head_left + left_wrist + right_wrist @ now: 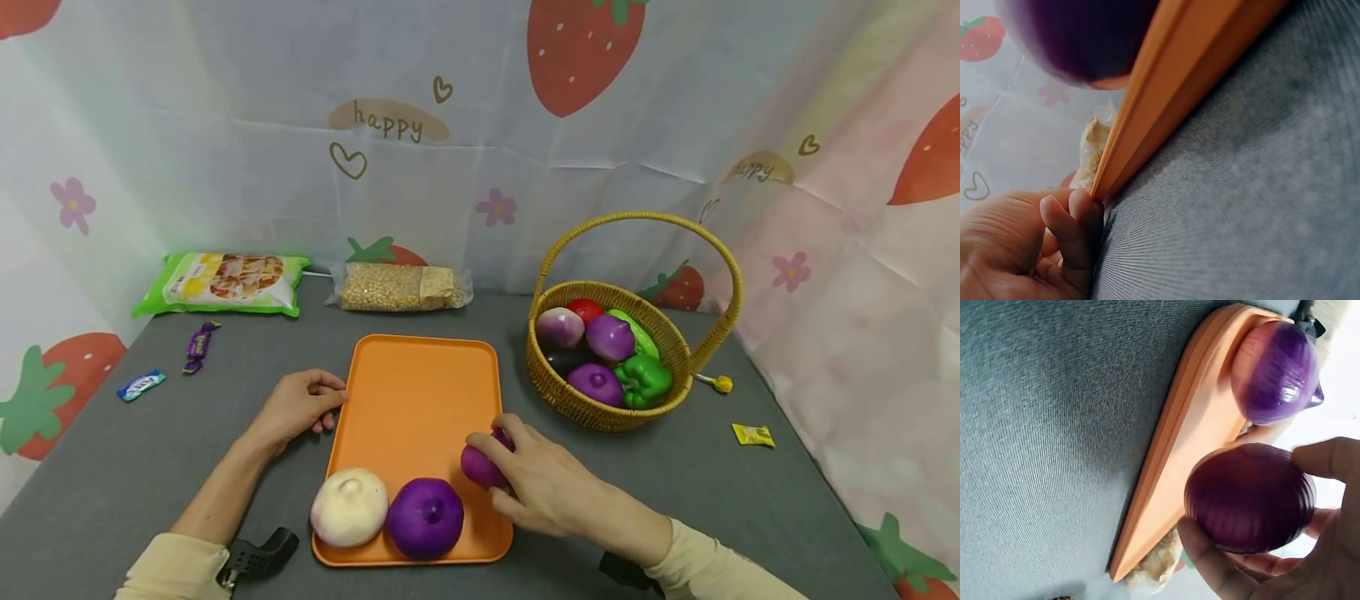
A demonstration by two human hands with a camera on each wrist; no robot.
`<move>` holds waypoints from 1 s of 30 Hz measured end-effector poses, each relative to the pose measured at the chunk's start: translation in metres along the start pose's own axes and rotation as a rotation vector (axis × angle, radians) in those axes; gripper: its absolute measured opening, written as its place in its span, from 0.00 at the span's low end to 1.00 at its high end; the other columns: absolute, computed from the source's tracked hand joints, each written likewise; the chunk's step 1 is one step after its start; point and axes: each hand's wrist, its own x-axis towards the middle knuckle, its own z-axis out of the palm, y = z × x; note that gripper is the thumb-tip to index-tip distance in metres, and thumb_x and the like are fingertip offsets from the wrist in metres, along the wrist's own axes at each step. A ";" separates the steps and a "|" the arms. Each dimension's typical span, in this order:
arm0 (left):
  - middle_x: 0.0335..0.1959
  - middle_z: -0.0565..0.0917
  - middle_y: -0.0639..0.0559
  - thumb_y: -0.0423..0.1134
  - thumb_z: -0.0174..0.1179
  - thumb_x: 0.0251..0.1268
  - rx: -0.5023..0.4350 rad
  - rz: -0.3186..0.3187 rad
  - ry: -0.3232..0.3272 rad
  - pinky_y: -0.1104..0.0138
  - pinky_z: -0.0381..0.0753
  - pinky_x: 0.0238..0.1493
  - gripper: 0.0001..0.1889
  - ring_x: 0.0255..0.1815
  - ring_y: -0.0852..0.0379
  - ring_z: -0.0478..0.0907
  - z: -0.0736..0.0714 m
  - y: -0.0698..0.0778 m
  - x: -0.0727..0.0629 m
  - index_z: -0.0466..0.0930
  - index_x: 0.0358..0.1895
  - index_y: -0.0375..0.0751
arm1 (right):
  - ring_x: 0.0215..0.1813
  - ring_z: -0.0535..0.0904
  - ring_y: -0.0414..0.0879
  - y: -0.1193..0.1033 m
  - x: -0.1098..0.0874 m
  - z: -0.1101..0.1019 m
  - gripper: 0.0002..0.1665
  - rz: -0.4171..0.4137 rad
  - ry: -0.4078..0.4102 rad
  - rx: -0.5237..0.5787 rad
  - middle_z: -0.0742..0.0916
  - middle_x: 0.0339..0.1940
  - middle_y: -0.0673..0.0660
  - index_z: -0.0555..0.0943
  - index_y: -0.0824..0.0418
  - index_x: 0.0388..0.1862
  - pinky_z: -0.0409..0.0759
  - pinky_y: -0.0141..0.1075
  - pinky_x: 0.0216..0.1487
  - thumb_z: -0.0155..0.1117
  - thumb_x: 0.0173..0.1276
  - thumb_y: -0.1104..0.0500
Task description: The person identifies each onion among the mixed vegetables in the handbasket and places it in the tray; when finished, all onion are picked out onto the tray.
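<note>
Onions (425, 517) lying on the tray (420, 392): three
Vegetables (609, 337) sitting in the basket (551, 383): seven
Bags (225, 283) lying along the table's far edge: two
Sweets (141, 384) lying loose on the table: four

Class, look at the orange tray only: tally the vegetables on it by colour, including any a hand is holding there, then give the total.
Purple onions: 2, one lying free and one held by the right hand
White onions: 1
Total: 3 on the orange tray

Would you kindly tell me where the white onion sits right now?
In the head view, the white onion rests in the orange plastic tray's near-left corner, beside the big purple onion.
</note>
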 end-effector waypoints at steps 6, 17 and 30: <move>0.24 0.80 0.49 0.39 0.57 0.71 0.006 -0.004 0.001 0.69 0.78 0.21 0.17 0.19 0.61 0.76 0.000 -0.001 0.000 0.75 0.54 0.27 | 0.44 0.79 0.44 0.001 0.004 0.008 0.33 -0.107 0.144 -0.126 0.76 0.53 0.55 0.73 0.46 0.62 0.83 0.34 0.36 0.71 0.57 0.49; 0.25 0.80 0.48 0.40 0.58 0.71 0.000 0.005 0.001 0.68 0.78 0.21 0.18 0.19 0.60 0.76 0.001 0.000 -0.002 0.75 0.54 0.27 | 0.48 0.80 0.48 0.002 0.003 0.017 0.37 -0.185 0.086 -0.205 0.77 0.58 0.58 0.73 0.49 0.64 0.84 0.38 0.40 0.74 0.56 0.45; 0.26 0.81 0.47 0.40 0.58 0.70 0.010 0.003 0.005 0.67 0.79 0.22 0.18 0.20 0.59 0.77 0.000 -0.003 0.001 0.75 0.54 0.28 | 0.47 0.78 0.45 0.000 0.004 0.013 0.29 -0.207 0.131 -0.174 0.80 0.53 0.54 0.76 0.48 0.61 0.83 0.36 0.40 0.70 0.59 0.50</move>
